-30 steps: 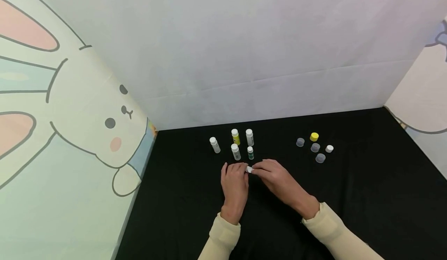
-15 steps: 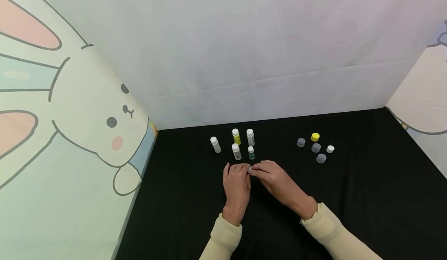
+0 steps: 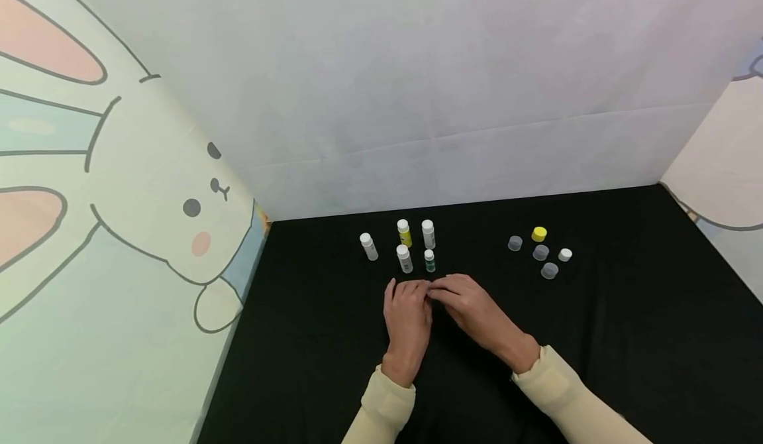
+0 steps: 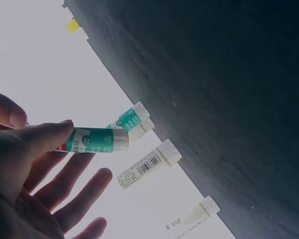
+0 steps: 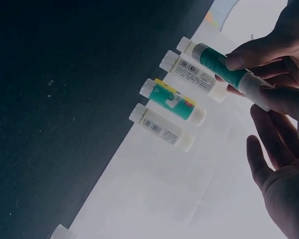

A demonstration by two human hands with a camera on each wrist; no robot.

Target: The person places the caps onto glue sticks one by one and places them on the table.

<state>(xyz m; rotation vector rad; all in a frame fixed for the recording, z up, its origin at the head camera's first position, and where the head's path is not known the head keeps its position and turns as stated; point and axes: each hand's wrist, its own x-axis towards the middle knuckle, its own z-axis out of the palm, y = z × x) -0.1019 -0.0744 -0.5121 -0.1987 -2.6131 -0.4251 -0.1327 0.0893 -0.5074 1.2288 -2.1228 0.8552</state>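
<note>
Between thumb and fingers, my left hand (image 3: 408, 318) (image 4: 35, 164) grips a green-labelled tube (image 4: 97, 140) (image 5: 222, 67) with a whitish end. My right hand (image 3: 479, 311) (image 5: 284, 134) pinches the tube's white cap end (image 5: 254, 89), its thumb and fingertip meeting there. In the head view the fingers hide the tube. Just beyond the hands stand a small green-labelled bottle (image 3: 430, 261), a white bottle (image 3: 405, 259), a yellow-labelled bottle (image 3: 404, 233), another white one (image 3: 428, 234) and, further left, a white bottle (image 3: 369, 247).
On the black tabletop (image 3: 298, 338), to the right, lie a yellow cap (image 3: 539, 234), a white cap (image 3: 565, 254) and clear caps (image 3: 540, 252). A pale wall cloth (image 3: 417, 99) rises behind, with a rabbit-printed panel (image 3: 137, 232) on the left.
The white cap end seen between the hands earlier is now covered by fingers in the head view. My left hand has shifted slightly right, closer to the right hand.
</note>
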